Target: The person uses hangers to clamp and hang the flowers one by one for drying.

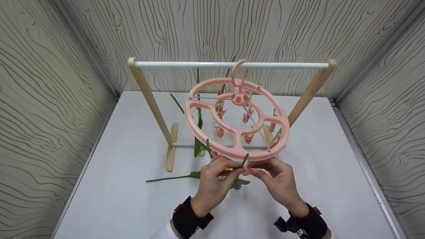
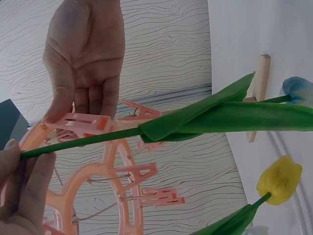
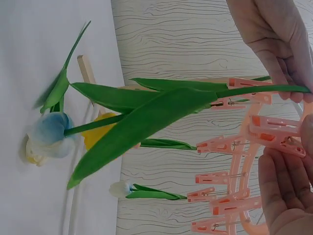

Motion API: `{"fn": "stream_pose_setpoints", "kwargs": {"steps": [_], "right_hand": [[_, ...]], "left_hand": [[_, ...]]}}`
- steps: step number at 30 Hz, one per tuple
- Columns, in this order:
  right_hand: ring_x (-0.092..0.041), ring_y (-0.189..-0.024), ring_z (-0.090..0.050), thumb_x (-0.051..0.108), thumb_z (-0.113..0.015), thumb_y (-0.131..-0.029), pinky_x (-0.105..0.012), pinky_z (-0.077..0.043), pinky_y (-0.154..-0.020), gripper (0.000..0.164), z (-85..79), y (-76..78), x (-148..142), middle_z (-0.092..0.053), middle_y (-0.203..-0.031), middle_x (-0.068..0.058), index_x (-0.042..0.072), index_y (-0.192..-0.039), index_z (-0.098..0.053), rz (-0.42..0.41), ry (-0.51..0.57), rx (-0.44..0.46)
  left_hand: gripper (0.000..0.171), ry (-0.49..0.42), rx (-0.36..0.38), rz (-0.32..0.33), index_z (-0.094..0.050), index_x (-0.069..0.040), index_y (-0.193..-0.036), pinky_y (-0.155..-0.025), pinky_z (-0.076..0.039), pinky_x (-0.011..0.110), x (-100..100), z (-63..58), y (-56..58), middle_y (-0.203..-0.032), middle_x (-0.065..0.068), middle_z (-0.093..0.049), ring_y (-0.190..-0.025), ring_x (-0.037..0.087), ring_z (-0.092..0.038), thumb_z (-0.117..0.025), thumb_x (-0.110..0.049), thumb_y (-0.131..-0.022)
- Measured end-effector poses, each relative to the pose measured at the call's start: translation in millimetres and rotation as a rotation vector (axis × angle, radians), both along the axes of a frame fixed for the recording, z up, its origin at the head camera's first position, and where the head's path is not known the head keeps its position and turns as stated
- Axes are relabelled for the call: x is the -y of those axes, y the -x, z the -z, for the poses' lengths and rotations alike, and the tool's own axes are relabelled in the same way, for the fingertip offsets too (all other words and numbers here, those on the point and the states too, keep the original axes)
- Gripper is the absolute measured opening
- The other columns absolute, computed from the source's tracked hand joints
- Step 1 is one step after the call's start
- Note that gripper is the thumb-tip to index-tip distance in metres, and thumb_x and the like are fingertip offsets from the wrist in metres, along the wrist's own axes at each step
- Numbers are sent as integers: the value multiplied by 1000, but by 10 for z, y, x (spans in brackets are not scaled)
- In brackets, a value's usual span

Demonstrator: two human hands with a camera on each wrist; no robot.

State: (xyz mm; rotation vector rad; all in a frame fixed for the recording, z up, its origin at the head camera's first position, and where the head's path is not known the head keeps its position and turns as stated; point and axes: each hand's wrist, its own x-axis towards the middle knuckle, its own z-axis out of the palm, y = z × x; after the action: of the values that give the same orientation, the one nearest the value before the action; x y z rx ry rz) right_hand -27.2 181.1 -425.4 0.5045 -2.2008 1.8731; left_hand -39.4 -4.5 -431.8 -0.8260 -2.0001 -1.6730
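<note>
My left hand [image 1: 215, 181] pinches the green stem of an artificial blue tulip [image 3: 51, 134], which hangs bloom down with its long leaves [image 2: 195, 117] below the fingers. My right hand [image 1: 280, 179] grips a pink clothespin [image 3: 276, 131] at the near rim of a round pink drying hanger [image 1: 237, 141]. The stem passes close beside that clothespin; whether it lies between the jaws I cannot tell. A yellow tulip [image 2: 279, 181] hangs near my left hand. In the head view, my left hand partly covers the blooms.
The hanger hooks over the white bar [image 1: 186, 64] of a wooden stand [image 1: 151, 103] and tilts towards me. Several clothespins dangle from it, some with tulips, including a white one [image 3: 120, 188]. Another tulip [image 1: 169, 179] lies on the white table [image 1: 113, 199]. Patterned walls surround the table.
</note>
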Motion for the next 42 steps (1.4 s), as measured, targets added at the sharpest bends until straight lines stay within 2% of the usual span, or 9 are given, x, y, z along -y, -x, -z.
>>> {"fn": "stream_pose_setpoints", "kwargs": {"steps": [7,13,18,23,28,32,37,42], "right_hand": [[-27,-86,-67,-9,-66,-76,-24,-57,-77,33,-4,-21,86,-67,-94,-23,0,-108,-63,29,5,-24],[-29,-84,-67,-8,-68,-75,-27,-58,-75,32,3,-25,126,-67,-93,-24,2,-105,-65,40,3,-37],[-28,-84,-67,-7,-69,-75,-29,-58,-76,32,32,-18,142,-70,-94,-16,3,-105,-65,43,-20,-58],[-26,-83,-68,-8,-69,-74,-31,-58,-74,32,-2,-31,172,-70,-93,-16,2,-104,-65,54,-7,-84],[-13,-86,-69,-10,-69,-73,-33,-58,-74,34,-7,-33,197,-71,-96,-3,1,-104,-65,62,-4,-106],[-8,-87,-68,-12,-69,-72,-28,-58,-73,34,14,-31,210,-71,-96,1,-1,-103,-65,67,3,-131],[-11,-85,-68,-12,-69,-72,-25,-58,-73,34,27,-22,209,-71,-95,-1,-1,-103,-64,57,7,-130],[-24,-84,-68,-10,-69,-73,-37,-58,-74,33,34,-13,204,-71,-95,-3,2,-104,-65,49,-5,-98]], "left_hand": [[16,-26,-42,-56,-69,-13,-97,-67,-56,14,0,5,8,-91,2,-69,-86,7,-65,-68,-14,-81],[15,-57,-70,-31,-67,-8,-96,-68,-57,15,-7,13,6,-91,5,-67,-85,9,-67,-68,-9,-81],[16,-90,-61,-9,-67,-4,-96,-68,-57,17,-13,5,-1,-92,6,-67,-85,10,-67,-67,-8,-81],[16,-103,-82,-20,-67,-7,-97,-67,-57,17,-22,-2,-2,-92,7,-67,-84,9,-68,-67,-6,-81],[15,-120,-85,-28,-67,-7,-96,-67,-58,17,-33,-5,-13,-90,8,-67,-83,10,-69,-66,-4,-82],[16,-122,-72,-30,-67,-7,-98,-65,-58,19,-40,-14,-18,-92,8,-67,-84,9,-68,-65,-5,-82],[17,-131,-63,-21,-67,-6,-99,-63,-59,22,-42,-13,-6,-93,9,-67,-84,10,-68,-64,-4,-83],[17,-117,-54,-35,-66,-7,-99,-64,-58,21,-30,-6,25,-92,8,-68,-83,9,-69,-65,-6,-83]]}}
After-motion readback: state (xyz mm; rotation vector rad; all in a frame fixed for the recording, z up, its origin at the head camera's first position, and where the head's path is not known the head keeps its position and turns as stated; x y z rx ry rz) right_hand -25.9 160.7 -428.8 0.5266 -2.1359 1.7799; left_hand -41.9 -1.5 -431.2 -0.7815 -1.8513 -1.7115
